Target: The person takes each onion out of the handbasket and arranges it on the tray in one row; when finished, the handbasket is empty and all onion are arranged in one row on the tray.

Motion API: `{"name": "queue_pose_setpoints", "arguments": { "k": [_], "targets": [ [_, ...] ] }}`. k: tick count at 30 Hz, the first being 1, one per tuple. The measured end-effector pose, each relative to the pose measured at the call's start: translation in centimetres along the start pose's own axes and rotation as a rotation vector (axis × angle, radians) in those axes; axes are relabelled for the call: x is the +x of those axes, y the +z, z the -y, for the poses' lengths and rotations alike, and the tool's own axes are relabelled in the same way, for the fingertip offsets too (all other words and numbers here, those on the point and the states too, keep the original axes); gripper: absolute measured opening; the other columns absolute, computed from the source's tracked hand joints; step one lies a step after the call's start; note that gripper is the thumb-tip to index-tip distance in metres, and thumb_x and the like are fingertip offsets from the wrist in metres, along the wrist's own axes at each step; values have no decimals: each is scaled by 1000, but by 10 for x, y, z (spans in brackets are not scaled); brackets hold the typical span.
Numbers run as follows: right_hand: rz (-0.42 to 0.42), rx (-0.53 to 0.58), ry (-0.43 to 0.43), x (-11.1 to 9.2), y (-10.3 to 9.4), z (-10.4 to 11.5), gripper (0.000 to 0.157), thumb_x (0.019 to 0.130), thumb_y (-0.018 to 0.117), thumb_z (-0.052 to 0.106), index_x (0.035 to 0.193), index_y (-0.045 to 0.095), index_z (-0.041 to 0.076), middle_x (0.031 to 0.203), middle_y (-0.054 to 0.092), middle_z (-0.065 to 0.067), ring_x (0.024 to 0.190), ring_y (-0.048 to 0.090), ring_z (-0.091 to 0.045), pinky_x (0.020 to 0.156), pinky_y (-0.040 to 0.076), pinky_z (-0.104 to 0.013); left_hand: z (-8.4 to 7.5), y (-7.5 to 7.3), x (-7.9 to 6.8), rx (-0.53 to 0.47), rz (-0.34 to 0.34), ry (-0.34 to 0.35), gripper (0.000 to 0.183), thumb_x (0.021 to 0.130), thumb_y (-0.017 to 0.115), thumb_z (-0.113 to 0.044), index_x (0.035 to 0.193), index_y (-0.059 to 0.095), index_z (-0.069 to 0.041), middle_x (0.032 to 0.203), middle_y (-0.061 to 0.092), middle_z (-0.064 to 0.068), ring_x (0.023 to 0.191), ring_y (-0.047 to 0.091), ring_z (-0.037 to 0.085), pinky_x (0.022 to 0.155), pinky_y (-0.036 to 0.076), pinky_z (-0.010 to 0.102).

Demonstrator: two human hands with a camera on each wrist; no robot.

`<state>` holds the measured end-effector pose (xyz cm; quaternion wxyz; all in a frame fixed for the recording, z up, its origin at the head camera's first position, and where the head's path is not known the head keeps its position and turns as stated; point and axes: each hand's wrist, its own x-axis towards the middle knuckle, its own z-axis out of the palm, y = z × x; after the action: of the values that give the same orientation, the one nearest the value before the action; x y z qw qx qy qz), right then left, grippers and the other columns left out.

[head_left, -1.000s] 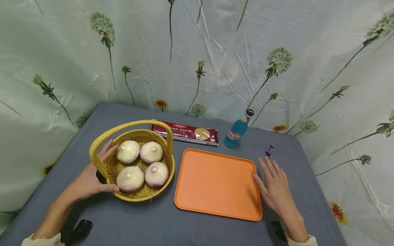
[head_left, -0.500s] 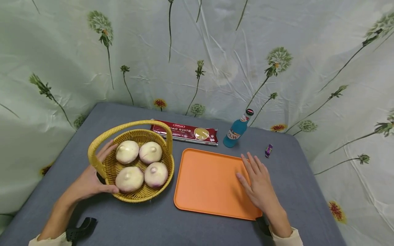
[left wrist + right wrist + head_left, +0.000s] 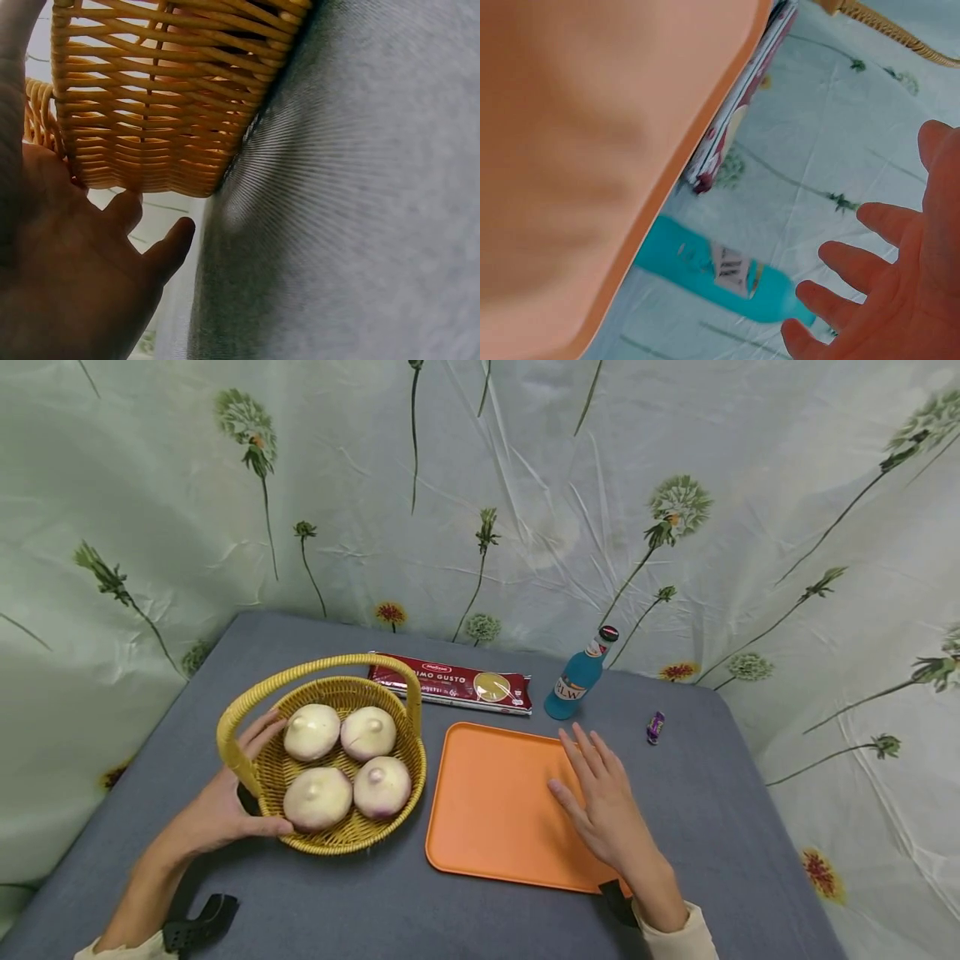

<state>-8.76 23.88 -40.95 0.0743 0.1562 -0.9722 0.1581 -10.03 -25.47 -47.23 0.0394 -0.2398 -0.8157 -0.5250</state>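
My left hand [image 3: 217,810] rests against the left side of a yellow wicker basket [image 3: 416,760]. Its thumb lies along the front rim, with the other fingers spread near the handle. Inside are several round white turnips [image 3: 318,798] with purplish undersides. The left wrist view shows the hand [image 3: 82,262] beside the woven wall, with two fingers extended below it. My right hand [image 3: 603,802] hovers palm down over the right part of an orange tray [image 3: 487,810], fingers spread and holding nothing. In the right wrist view its fingers [image 3: 855,266] are apart from the tray.
Behind the tray lies a red pack labelled Primo Gusto [image 3: 450,683]. A blue bottle [image 3: 576,683] with a dark cap stands at the tray's back right. Farther right is a small purple wrapped candy [image 3: 656,727]. A floral curtain [image 3: 525,485] hangs behind the grey-covered table [image 3: 375,910].
My right hand has moved left from beside the tray's right edge to over the tray. My left hand stays at the basket, which has hardly shifted.
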Motion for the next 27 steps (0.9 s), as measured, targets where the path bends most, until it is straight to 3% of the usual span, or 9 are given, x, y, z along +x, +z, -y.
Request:
{"name": "queue_pose_setpoints", "arguments": {
  "k": [8, 17, 21, 27],
  "targets": [
    [38, 105, -114, 15, 8, 26, 70, 101, 56, 40, 161, 23, 23, 167, 21, -6, 152, 18, -35, 116, 23, -63, 1, -1, -2, 7, -9, -18, 129, 54, 94, -5, 160, 20, -9, 168, 6, 12, 150, 4, 3, 104, 11, 7],
    [65, 179, -262, 29, 22, 51, 67, 103, 54, 42, 160, 27, 20, 168, 16, 4, 153, 21, -29, 117, 28, -54, 3, 3, -4, -18, -13, -25, 127, 56, 93, -5, 160, 20, -10, 168, 4, 13, 151, 3, 5, 108, 8, 12],
    [55, 189, -309, 35, 27, 60, 66, 103, 53, 43, 160, 28, 21, 167, 19, 4, 152, 25, -28, 116, 32, -52, 2, 3, -5, -20, -16, -46, 126, 58, 92, -6, 161, 20, -13, 168, 4, 9, 150, 4, 5, 113, 6, 20],
    [55, 248, -395, 43, 34, 78, 65, 103, 54, 40, 159, 29, 19, 165, 26, -3, 151, 27, -25, 114, 35, -50, 1, 3, -7, -32, -17, -72, 123, 59, 91, -6, 161, 21, -16, 168, 3, 5, 151, 3, 7, 118, 3, 46]
  ]
}}
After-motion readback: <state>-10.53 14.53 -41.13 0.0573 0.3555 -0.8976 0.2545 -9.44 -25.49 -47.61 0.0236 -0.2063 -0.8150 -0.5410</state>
